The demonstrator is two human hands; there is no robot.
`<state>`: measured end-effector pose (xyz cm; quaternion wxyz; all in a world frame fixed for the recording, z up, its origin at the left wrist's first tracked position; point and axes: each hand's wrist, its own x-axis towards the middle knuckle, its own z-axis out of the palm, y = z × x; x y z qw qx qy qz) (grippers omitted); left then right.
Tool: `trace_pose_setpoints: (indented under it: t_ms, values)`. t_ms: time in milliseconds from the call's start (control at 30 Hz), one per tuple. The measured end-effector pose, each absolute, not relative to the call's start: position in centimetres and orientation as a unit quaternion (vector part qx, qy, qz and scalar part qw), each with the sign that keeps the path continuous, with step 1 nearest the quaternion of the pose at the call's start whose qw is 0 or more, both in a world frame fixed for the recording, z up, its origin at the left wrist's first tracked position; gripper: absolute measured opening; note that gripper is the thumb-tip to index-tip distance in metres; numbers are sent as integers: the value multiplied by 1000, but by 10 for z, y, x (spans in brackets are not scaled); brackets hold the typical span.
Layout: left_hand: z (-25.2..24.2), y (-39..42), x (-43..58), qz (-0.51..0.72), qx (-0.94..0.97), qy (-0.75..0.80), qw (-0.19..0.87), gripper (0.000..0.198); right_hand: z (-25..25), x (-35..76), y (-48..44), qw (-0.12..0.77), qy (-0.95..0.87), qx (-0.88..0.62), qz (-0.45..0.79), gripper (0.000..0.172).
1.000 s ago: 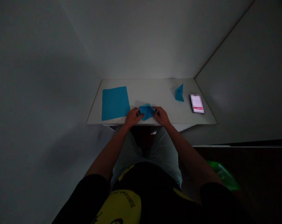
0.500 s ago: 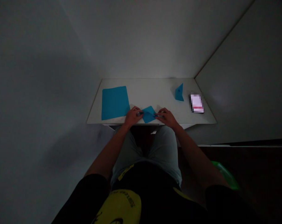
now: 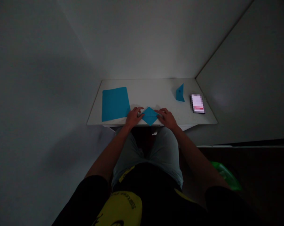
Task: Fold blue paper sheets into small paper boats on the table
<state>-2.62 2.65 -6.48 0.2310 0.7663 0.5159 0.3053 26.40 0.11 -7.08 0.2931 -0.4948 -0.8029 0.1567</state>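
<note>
A small folded piece of blue paper [image 3: 149,119] lies near the front edge of the white table, diamond-shaped with a crease running across its middle. At its left corner is my left hand [image 3: 134,117], thumb and forefinger closed about the tip. My right hand [image 3: 167,118] grips the opposite corner in the same way, thumb nearer me and forefinger beyond. The fingers cover both corner tips. Just left of my left hand, a larger flat blue sheet [image 3: 115,103] rests on the table.
The white table [image 3: 149,89] stands against a wall, with another wall at the right. Toward its right end sits a folded blue paper figure [image 3: 180,93] with a dark dot. Beside that lies a phone [image 3: 197,103] with a blurred bright screen. Something green [image 3: 225,175] is low at the right.
The small paper's raised middle now looks flatter, and its crease shows as a straight line. My fingers have shifted slightly at both corners. The other papers stay put.
</note>
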Motion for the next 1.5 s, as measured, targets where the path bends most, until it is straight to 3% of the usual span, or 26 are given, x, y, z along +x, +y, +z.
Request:
trace_pose_setpoints:
  t_ms: [133, 233, 367, 467, 567, 633, 733, 867, 1000, 1167, 1333, 1433, 1500]
  values:
    - [-62, 24, -24, 264, 814, 484, 184, 30, -72, 264, -1, 254, -838, -467, 119, 34]
    - [-59, 19, -26, 218, 855, 442, 158, 32, -72, 268, -3, 244, -856, -442, 116, 44]
    - [-57, 6, -33, 181, 884, 402, 157, 64, -72, 277, -11, 220, -868, -425, 132, 73]
    - [-58, -5, -38, 174, 887, 393, 168, 68, -72, 281, -19, 215, -864, -432, 146, 59]
    - [-58, -14, -38, 188, 879, 399, 178, 46, -72, 281, -26, 238, -853, -429, 179, 35]
    - [-57, -16, -35, 204, 869, 408, 191, 32, -70, 279, -27, 260, -839, -429, 211, 28]
    - [-50, -10, -28, 247, 836, 441, 214, 19, -58, 276, -23, 313, -802, -442, 251, 33]
    - [-30, 12, -17, 350, 766, 475, 257, 25, -33, 269, -8, 399, -733, -487, 258, 40]
    - [-16, 33, -11, 399, 728, 465, 308, 24, -23, 266, 12, 428, -702, -496, 280, 39]
    - [-31, 42, -12, 387, 698, 470, 377, 18, -53, 263, 30, 441, -668, -489, 346, 37]
    - [-56, 34, -13, 347, 709, 489, 373, 13, -81, 255, 28, 433, -664, -501, 347, 31]
    - [-63, 30, -11, 362, 690, 512, 363, 20, -85, 250, 26, 432, -677, -492, 336, 30]
    - [-66, 30, -10, 384, 667, 523, 366, 39, -86, 248, 27, 432, -675, -496, 335, 33]
